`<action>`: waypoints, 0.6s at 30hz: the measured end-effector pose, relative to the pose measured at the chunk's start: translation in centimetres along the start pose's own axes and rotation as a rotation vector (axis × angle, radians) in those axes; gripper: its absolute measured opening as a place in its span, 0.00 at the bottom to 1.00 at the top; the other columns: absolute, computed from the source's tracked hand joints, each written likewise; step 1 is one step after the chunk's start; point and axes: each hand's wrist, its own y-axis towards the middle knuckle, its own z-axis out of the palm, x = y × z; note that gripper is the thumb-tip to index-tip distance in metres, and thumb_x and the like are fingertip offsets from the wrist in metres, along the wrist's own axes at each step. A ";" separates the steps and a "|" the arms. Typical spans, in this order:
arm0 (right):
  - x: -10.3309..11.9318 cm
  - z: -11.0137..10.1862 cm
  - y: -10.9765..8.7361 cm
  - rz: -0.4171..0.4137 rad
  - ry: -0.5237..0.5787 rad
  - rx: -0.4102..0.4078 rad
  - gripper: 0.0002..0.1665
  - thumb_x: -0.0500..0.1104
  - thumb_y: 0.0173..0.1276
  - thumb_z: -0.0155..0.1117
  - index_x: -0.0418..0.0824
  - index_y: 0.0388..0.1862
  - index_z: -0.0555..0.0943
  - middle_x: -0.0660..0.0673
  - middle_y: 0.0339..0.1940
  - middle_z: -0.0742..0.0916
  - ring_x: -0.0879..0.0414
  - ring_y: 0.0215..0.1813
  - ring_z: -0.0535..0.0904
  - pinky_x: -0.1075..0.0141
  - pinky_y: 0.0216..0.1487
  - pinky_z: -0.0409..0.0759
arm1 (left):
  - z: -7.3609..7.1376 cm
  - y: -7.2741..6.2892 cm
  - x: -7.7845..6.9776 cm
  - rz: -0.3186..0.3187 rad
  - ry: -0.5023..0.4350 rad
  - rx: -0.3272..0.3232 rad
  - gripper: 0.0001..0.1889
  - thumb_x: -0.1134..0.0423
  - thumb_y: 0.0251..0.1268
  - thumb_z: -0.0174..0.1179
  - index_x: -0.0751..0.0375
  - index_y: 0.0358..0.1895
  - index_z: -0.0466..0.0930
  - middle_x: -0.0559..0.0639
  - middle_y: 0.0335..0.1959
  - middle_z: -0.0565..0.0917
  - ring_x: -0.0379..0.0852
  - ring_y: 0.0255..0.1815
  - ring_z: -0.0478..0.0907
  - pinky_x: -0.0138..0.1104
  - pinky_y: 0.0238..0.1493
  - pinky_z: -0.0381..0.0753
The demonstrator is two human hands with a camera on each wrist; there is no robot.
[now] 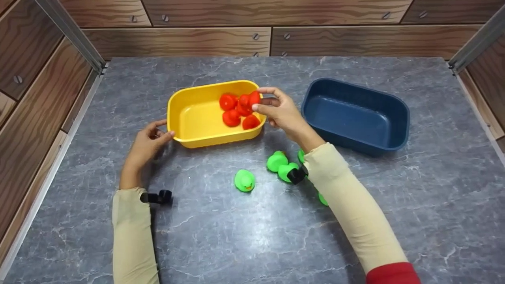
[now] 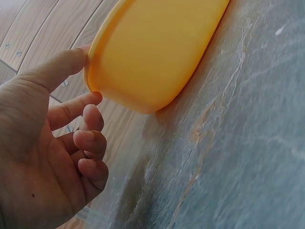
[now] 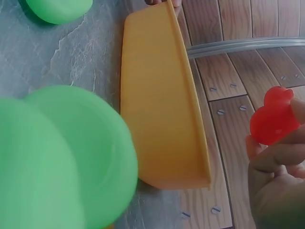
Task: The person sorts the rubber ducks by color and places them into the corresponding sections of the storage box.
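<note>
My left hand (image 1: 145, 146) pinches the left end of a yellow plastic tub (image 1: 197, 122) between thumb and finger. In the left wrist view the thumb and index finger meet at the tub's rim (image 2: 90, 71), with the other fingers loosely curled. My right hand (image 1: 285, 113) holds a red rubber duck (image 3: 272, 118) by the fingertips, above the tub's right end. Several other red ducks (image 1: 231, 117) lie in the right half of the tub, partly overlapping in the head view.
Right of the tub stands a dark blue tub (image 1: 347, 118) with nothing in it. Several green rubber ducks (image 1: 244, 180) lie on the grey marbled table (image 1: 221, 236), some partly hidden by my right forearm. Wood-patterned walls (image 1: 181, 41) enclose the back and sides.
</note>
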 end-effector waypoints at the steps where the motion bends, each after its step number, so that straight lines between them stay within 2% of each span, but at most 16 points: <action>1: 0.0 0.1 0.2 0.002 -0.007 -0.005 0.27 0.42 0.64 0.68 0.47 0.61 0.72 0.44 0.49 0.82 0.58 0.18 0.63 0.72 0.20 0.63 | 0.0 0.0 0.0 -0.002 -0.001 -0.002 0.31 0.52 0.65 0.62 0.59 0.68 0.68 0.45 0.32 0.70 0.36 0.26 0.65 0.27 0.26 0.67; 8: -0.5 0.7 1.0 0.006 -0.053 -0.021 0.28 0.43 0.64 0.68 0.47 0.62 0.71 0.43 0.50 0.81 0.57 0.20 0.66 0.72 0.21 0.65 | -0.1 0.1 0.0 -0.011 -0.002 0.006 0.31 0.53 0.66 0.61 0.60 0.69 0.66 0.45 0.33 0.70 0.36 0.27 0.65 0.27 0.27 0.67; 14: -0.6 1.2 1.1 0.005 -0.086 -0.016 0.29 0.42 0.63 0.68 0.46 0.63 0.71 0.41 0.56 0.80 0.56 0.24 0.69 0.73 0.21 0.67 | 0.0 0.0 0.1 -0.007 0.006 0.000 0.31 0.52 0.65 0.61 0.59 0.69 0.67 0.46 0.34 0.70 0.36 0.27 0.66 0.27 0.27 0.67; 18: -0.4 1.1 0.9 -0.012 -0.083 -0.005 0.29 0.41 0.64 0.67 0.44 0.63 0.71 0.38 0.59 0.79 0.58 0.21 0.66 0.73 0.21 0.67 | -0.1 0.0 0.0 -0.005 -0.003 -0.001 0.31 0.53 0.65 0.62 0.59 0.69 0.67 0.46 0.34 0.70 0.36 0.27 0.66 0.27 0.26 0.67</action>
